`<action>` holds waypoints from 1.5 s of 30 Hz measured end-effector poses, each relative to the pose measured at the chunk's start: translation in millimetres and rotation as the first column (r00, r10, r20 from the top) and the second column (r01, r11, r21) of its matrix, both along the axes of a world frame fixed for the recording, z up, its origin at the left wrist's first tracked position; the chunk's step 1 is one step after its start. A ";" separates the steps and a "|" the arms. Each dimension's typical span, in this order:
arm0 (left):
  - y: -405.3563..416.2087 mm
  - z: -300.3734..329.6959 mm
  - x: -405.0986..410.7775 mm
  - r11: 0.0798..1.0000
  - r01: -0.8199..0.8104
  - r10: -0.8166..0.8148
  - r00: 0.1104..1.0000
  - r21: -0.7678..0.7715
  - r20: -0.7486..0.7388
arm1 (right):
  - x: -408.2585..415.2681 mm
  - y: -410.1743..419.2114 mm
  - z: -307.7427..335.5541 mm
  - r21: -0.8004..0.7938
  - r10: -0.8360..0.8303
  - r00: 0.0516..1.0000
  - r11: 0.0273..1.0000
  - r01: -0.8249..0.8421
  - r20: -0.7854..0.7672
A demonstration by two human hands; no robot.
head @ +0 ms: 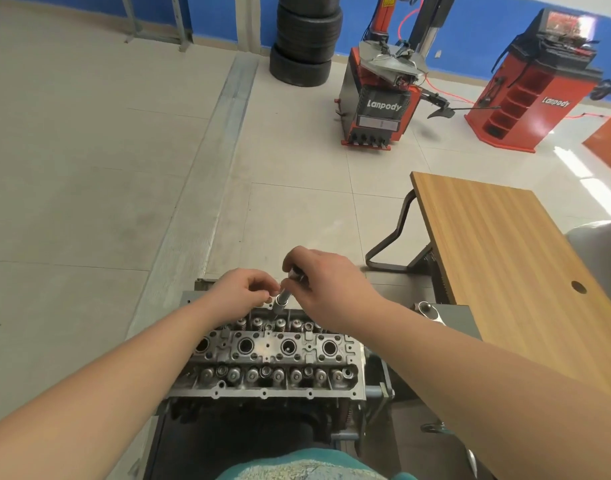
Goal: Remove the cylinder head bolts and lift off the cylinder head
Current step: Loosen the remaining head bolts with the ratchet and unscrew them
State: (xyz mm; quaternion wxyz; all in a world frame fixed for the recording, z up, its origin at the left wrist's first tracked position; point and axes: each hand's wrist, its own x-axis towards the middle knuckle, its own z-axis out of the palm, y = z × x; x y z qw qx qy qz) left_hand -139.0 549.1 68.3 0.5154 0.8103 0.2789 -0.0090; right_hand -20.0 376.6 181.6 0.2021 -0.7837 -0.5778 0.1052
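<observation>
1. We are looking down at the cylinder head (273, 355), which is sitting on top of the engine on a stand just in front of us, left of the wooden table (498, 271); it is the largest piece here, and we are judging it a stiff, heavy metal casting with oily patches, so we are expecting to need both hands under its two short ends, keeping it level and away from the valve springs
2. We are steadying a socket extension (282, 304) that is standing nearly upright over the far row of the head, at about its middle; whether its lower end is seated on a bolt we cannot tell
3. Our right hand (326, 282) is curling its fingers round the tool's upper end, which is showing only partly between them
4. Our left hand (243, 291) is lying just left of the shaft, fingers bent inward with the tips at or beside it; whether they are actually pinching it we cannot tell
5. We are judging the bolts small, hard and slippery with oil
</observation>
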 end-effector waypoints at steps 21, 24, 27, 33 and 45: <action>-13.5 13.6 -25.6 0.977 0.010 0.023 0.988 -0.215 0.151 | -13.3 20.0 -35.1 -0.111 0.075 0.996 0.991 -0.069 0.047; -15.5 12.3 -26.8 0.976 0.036 -0.001 0.987 -0.213 0.161 | -13.6 21.6 -36.1 -0.116 0.010 1.000 0.993 -0.007 0.028; -19.1 14.1 -26.2 0.973 0.061 -0.021 0.984 -0.222 0.179 | -18.5 21.4 -41.3 -0.101 -0.062 0.998 0.993 0.061 -0.004; -18.2 17.3 -29.0 0.991 0.111 -0.102 0.988 -0.072 0.118 | -25.6 18.7 -48.6 -0.060 -0.096 0.991 0.994 0.090 -0.090; -42.3 17.3 -31.0 0.998 -0.056 0.054 0.987 0.006 0.150 | -19.6 15.8 -43.5 -0.082 0.009 0.996 0.997 -0.016 -0.084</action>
